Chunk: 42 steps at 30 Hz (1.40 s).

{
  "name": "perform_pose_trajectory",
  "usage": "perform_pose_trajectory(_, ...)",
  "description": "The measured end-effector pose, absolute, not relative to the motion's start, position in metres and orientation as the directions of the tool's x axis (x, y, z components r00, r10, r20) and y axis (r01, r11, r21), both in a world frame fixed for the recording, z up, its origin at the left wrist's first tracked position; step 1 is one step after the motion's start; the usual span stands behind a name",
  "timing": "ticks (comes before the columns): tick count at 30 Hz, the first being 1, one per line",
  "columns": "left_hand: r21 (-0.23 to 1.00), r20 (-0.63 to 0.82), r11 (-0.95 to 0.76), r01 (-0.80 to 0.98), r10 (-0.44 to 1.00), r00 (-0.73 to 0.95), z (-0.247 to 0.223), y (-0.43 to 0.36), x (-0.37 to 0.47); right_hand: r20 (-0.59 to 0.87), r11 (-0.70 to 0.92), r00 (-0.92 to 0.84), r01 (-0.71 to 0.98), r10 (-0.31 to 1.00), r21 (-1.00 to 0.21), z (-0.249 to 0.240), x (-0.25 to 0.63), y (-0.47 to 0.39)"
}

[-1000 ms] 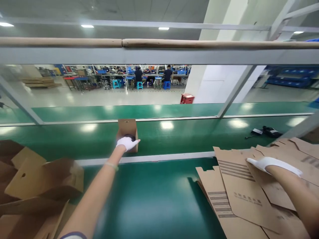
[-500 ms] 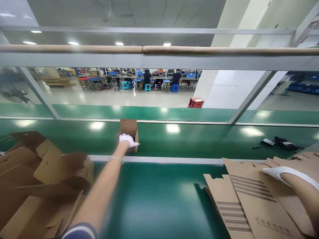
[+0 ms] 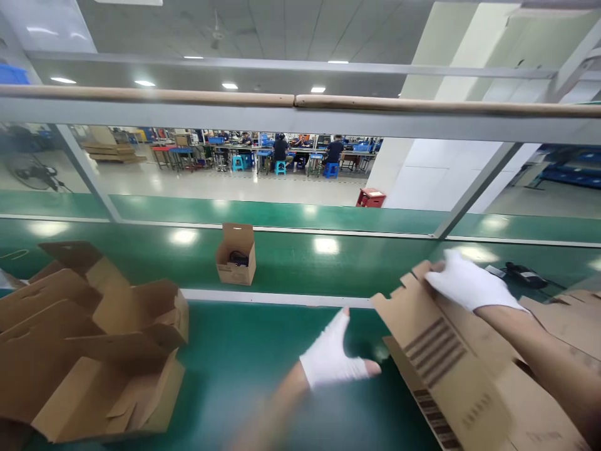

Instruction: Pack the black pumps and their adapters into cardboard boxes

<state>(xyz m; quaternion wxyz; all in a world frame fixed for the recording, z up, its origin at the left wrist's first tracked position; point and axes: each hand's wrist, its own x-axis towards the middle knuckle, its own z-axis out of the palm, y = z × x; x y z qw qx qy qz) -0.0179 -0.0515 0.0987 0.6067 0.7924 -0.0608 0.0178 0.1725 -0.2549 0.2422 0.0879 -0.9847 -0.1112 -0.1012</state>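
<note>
My right hand (image 3: 474, 282), in a white glove with bare fingertips, grips the upper edge of a flat brown cardboard sheet (image 3: 451, 357) with printed dark stripes, lifted at an angle. My left hand (image 3: 335, 354), gloved the same way, hovers over the green surface left of that sheet, thumb and fingers spread and nothing in them. Further flat cardboard (image 3: 568, 326) lies beneath and to the right. On the green strip beyond the white rail stands a small open box (image 3: 238, 272) with its flap up and a black item (image 3: 238, 258) inside.
Several open brown boxes (image 3: 117, 369) are piled at the left. A black device with a cable (image 3: 526, 275) lies at the right on the far strip. A metal frame (image 3: 328, 124) crosses above; people sit far behind.
My left hand has left the small box and moved right and nearer, its fingers spread. My right hand has moved left and up, raising a cardboard sheet.
</note>
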Motion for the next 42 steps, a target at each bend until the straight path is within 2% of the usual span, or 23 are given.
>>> perform_pose_trajectory(2,0.972,0.236,0.023,-0.235,-0.153,0.96,0.109,-0.064,-0.028,0.19,-0.924,0.932,0.34,0.307,-0.174,0.246,0.152,-0.224)
perform_pose_trajectory(4,0.943,0.316,0.164,-0.291,-0.156,0.936,0.114,-0.063,-0.035,0.213,-0.852,0.879,0.47,0.427,-0.23,0.248,0.131,-0.192)
perform_pose_trajectory(7,0.913,0.408,0.065,-0.403,-0.111,0.906,0.113,-0.043,-0.039,0.276,-0.686,0.784,0.62,0.555,-0.381,0.248,0.113,-0.159)
perform_pose_trajectory(11,0.838,0.538,-0.032,-0.544,-0.113,0.835,0.114,-0.008,-0.043,0.41,-0.359,0.609,0.762,0.679,-0.539,0.244,0.111,-0.144)
perform_pose_trajectory(13,0.841,0.536,-0.068,-0.537,-0.024,0.844,0.113,0.005,-0.044,0.436,-0.242,0.552,0.773,0.711,-0.586,0.241,0.11,-0.144)
perform_pose_trajectory(16,0.867,0.484,0.015,-0.498,0.214,0.849,0.11,0.024,-0.043,0.338,-0.077,0.469,0.668,0.816,-0.741,0.234,0.1,-0.146)
perform_pose_trajectory(19,0.861,0.421,0.183,-0.475,0.269,0.866,0.108,0.036,-0.038,0.242,-0.075,0.479,0.553,0.844,-0.83,0.225,0.086,-0.147)
perform_pose_trajectory(21,0.849,0.397,0.264,-0.458,0.253,0.882,0.11,0.037,-0.036,0.375,-0.132,0.598,0.634,0.708,-0.762,0.222,0.076,-0.148)
perform_pose_trajectory(22,0.845,0.377,0.299,-0.444,0.258,0.89,0.112,0.036,-0.036,0.5,-0.173,0.609,0.724,0.615,-0.668,0.222,0.071,-0.148)
perform_pose_trajectory(23,0.842,0.354,0.328,-0.43,0.267,0.896,0.115,0.034,-0.036,0.632,-0.215,0.542,0.826,0.554,-0.52,0.223,0.066,-0.149)
perform_pose_trajectory(24,0.84,0.333,0.348,-0.417,0.275,0.902,0.118,0.032,-0.036,0.726,-0.257,0.416,0.909,0.548,-0.327,0.225,0.061,-0.149)
perform_pose_trajectory(25,0.839,0.319,0.364,-0.405,0.275,0.907,0.12,0.029,-0.037,0.754,-0.289,0.276,0.95,0.596,-0.119,0.227,0.056,-0.149)
perform_pose_trajectory(26,0.839,0.311,0.373,-0.396,0.269,0.911,0.122,0.028,-0.038,0.719,-0.3,0.163,0.952,0.676,0.066,0.23,0.051,-0.148)
perform_pose_trajectory(27,0.839,0.309,0.377,-0.392,0.262,0.914,0.124,0.026,-0.039,0.649,-0.297,0.099,0.933,0.754,0.203,0.232,0.047,-0.148)
perform_pose_trajectory(28,0.841,0.31,0.375,-0.39,0.257,0.915,0.125,0.025,-0.041,0.581,-0.289,0.076,0.914,0.81,0.284,0.234,0.044,-0.147)
perform_pose_trajectory(29,0.845,0.308,0.368,-0.388,0.256,0.916,0.125,0.025,-0.042,0.531,-0.292,0.085,0.901,0.843,0.319,0.235,0.042,-0.146)
perform_pose_trajectory(36,0.863,0.326,0.298,-0.407,0.287,0.901,0.114,0.02,-0.044,0.331,-0.209,0.081,0.905,0.94,0.37,0.233,0.052,-0.143)
perform_pose_trajectory(40,0.94,0.308,0.043,-0.34,0.328,0.893,0.11,0.018,-0.042,0.187,-0.181,0.112,0.896,0.976,0.406,0.226,0.062,-0.145)
perform_pose_trajectory(42,0.947,0.318,-0.064,-0.315,0.341,0.885,0.109,0.017,-0.041,0.191,-0.184,0.115,0.896,0.975,0.405,0.224,0.063,-0.147)
